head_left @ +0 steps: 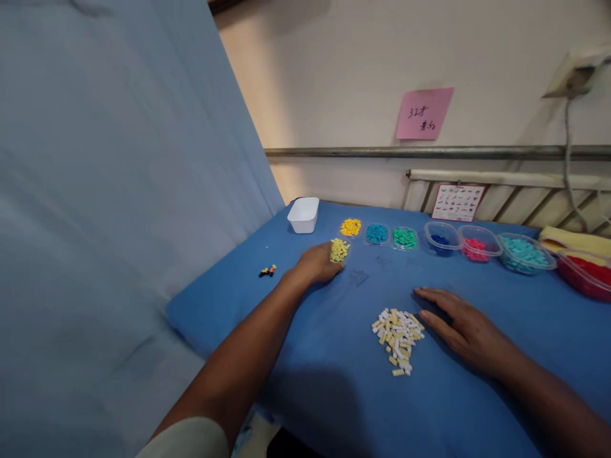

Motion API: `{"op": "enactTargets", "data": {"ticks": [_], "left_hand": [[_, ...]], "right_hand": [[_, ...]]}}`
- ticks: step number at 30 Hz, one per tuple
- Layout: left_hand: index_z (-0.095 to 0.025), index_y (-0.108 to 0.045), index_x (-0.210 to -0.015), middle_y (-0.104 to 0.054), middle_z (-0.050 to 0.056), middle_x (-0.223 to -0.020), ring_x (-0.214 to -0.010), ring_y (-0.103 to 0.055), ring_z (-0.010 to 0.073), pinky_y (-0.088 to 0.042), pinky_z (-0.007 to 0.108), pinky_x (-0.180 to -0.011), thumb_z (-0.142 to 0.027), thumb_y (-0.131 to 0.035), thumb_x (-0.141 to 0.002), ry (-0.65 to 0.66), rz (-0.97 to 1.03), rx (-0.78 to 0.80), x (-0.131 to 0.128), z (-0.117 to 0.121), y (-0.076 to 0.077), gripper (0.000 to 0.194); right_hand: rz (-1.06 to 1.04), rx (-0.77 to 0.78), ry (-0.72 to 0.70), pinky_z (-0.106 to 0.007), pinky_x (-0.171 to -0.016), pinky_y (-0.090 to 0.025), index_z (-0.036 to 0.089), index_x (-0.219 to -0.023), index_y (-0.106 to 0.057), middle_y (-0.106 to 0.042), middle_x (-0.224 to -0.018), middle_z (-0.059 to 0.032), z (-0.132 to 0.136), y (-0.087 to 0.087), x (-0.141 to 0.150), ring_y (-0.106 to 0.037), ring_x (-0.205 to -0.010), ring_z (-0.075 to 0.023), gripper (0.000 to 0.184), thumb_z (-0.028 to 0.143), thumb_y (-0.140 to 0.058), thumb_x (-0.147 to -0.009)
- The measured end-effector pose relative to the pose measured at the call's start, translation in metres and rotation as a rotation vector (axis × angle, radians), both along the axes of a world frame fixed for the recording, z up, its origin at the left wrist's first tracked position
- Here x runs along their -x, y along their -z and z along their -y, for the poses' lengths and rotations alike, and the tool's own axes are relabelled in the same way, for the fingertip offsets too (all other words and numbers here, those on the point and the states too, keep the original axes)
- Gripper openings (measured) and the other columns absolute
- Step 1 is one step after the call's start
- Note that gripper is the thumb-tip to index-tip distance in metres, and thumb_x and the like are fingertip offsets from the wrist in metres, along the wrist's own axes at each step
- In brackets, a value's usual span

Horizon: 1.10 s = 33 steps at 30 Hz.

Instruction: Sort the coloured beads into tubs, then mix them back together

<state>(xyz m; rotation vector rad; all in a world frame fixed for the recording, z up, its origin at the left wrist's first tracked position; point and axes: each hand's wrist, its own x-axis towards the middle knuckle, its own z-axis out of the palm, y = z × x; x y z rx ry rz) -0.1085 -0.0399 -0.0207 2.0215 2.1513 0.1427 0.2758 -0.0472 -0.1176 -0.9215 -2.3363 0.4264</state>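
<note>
My left hand [317,262] reaches to the middle of the table, its fingers around the near-left edge of a small shallow clear container of pale yellow pieces [339,250]. Part of that container is hidden by the hand. Resting low over the blue surface, my right hand [461,323] has its fingers stretched out and holds nothing. Just left of its thumb lies a loose pile of small white and cream toy bricks [398,336].
Behind stand a white tub [304,215] and shallow trays of yellow [351,227], blue [377,233] and green pieces [405,238]. Clear tubs, including one with turquoise pieces [525,252], line the right. A few dark and coloured pieces [268,271] lie left. A curtain [119,159] borders the table.
</note>
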Motion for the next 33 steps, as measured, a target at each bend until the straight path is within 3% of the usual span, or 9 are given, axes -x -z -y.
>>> {"op": "enactTargets", "data": {"ticks": [4, 7, 10, 12, 16, 20, 24, 29, 33], "left_hand": [[-0.013, -0.063, -0.151, -0.067, 0.024, -0.158, -0.145, -0.065, 0.0419, -0.052, 0.052, -0.121, -0.052, -0.066, -0.104, 0.062, 0.01, -0.133, -0.011, 0.01, 0.0, 0.062], [-0.014, -0.059, -0.16, -0.059, 0.021, -0.169, -0.159, -0.055, 0.0374, -0.043, 0.051, -0.133, -0.049, -0.062, -0.109, 0.29, 0.137, -0.201, -0.037, 0.023, 0.001, 0.062], [-0.019, -0.053, -0.168, -0.048, 0.016, -0.179, -0.17, -0.042, 0.0302, -0.034, 0.049, -0.14, -0.055, -0.051, -0.115, 0.558, 0.3, -0.135, -0.068, 0.036, 0.005, 0.063], [-0.018, -0.051, -0.169, -0.045, 0.018, -0.18, -0.171, -0.039, 0.0298, -0.033, 0.052, -0.141, -0.056, -0.043, -0.118, 0.66, 0.348, -0.065, -0.083, 0.04, 0.011, 0.065], [-0.018, -0.055, -0.165, -0.05, 0.017, -0.178, -0.169, -0.043, 0.0285, -0.033, 0.053, -0.141, -0.053, -0.035, -0.12, 0.611, 0.469, -0.124, -0.091, 0.036, 0.027, 0.061], [-0.019, -0.068, -0.15, -0.07, 0.014, -0.157, -0.151, -0.063, 0.0268, -0.047, 0.048, -0.133, -0.052, -0.037, -0.12, 0.463, 0.724, -0.3, -0.088, 0.03, 0.037, 0.054], [-0.018, -0.074, -0.135, -0.079, 0.013, -0.137, -0.131, -0.073, 0.0252, -0.056, 0.044, -0.121, -0.048, -0.041, -0.12, 0.508, 0.811, -0.318, -0.091, 0.032, 0.041, 0.048], [-0.02, -0.075, -0.132, -0.08, 0.012, -0.132, -0.126, -0.074, 0.0248, -0.058, 0.043, -0.116, -0.041, -0.045, -0.118, 0.562, 0.765, -0.333, -0.091, 0.036, 0.043, 0.039], [-0.021, -0.077, -0.123, -0.081, 0.01, -0.119, -0.113, -0.076, 0.0255, -0.06, 0.042, -0.104, -0.035, -0.052, -0.114, 0.656, 0.594, -0.207, -0.075, 0.04, 0.028, 0.029]], "right_hand": [[-0.001, 0.023, 0.013, -0.07, -0.121, -0.058, 0.026, -0.15, -0.073, -0.076, -0.151, -0.0146, -0.001, 0.0, 0.0, -0.073, -0.14, -0.0388, 0.049, 0.055, -0.061, -0.112], [0.009, 0.044, 0.016, -0.068, -0.122, -0.057, 0.026, -0.153, -0.072, -0.075, -0.153, -0.0151, 0.002, -0.006, -0.002, -0.072, -0.141, -0.0386, 0.052, 0.057, -0.061, -0.112], [0.074, 0.064, -0.046, -0.066, -0.125, -0.055, 0.027, -0.166, -0.062, -0.068, -0.163, -0.0152, 0.014, -0.018, -0.003, -0.067, -0.149, -0.0389, 0.064, 0.057, -0.066, -0.109], [0.116, 0.063, -0.136, -0.065, -0.128, -0.051, 0.029, -0.176, -0.05, -0.058, -0.173, -0.0153, 0.027, -0.026, 0.0, -0.059, -0.157, -0.04, 0.079, 0.058, -0.072, -0.106], [0.166, 0.031, -0.254, -0.07, -0.134, -0.04, 0.031, -0.182, -0.039, -0.038, -0.186, -0.0155, 0.051, -0.038, 0.025, -0.041, -0.169, -0.0441, 0.102, 0.068, -0.082, -0.097], [0.234, 0.005, -0.319, -0.072, -0.136, -0.036, 0.032, -0.17, -0.06, -0.048, -0.18, -0.0132, 0.055, -0.044, 0.054, -0.041, -0.169, -0.042, 0.07, 0.06, -0.072, -0.107], [0.171, 0.015, -0.286, -0.065, -0.133, -0.046, 0.033, -0.163, -0.066, -0.06, -0.172, -0.0114, 0.042, -0.046, 0.064, -0.05, -0.164, -0.0353, 0.047, 0.038, -0.057, -0.117], [-0.063, 0.07, -0.241, -0.053, -0.123, -0.061, 0.035, -0.153, -0.072, -0.074, -0.154, -0.009, 0.033, -0.038, 0.054, -0.07, -0.145, -0.0295, 0.04, 0.03, -0.056, -0.117], [-0.153, 0.115, -0.098, -0.049, -0.115, -0.065, 0.033, -0.149, -0.073, -0.078, -0.147, -0.0086, 0.031, -0.03, 0.035, -0.075, -0.136, -0.0284, 0.037, 0.03, -0.055, -0.117]]}}
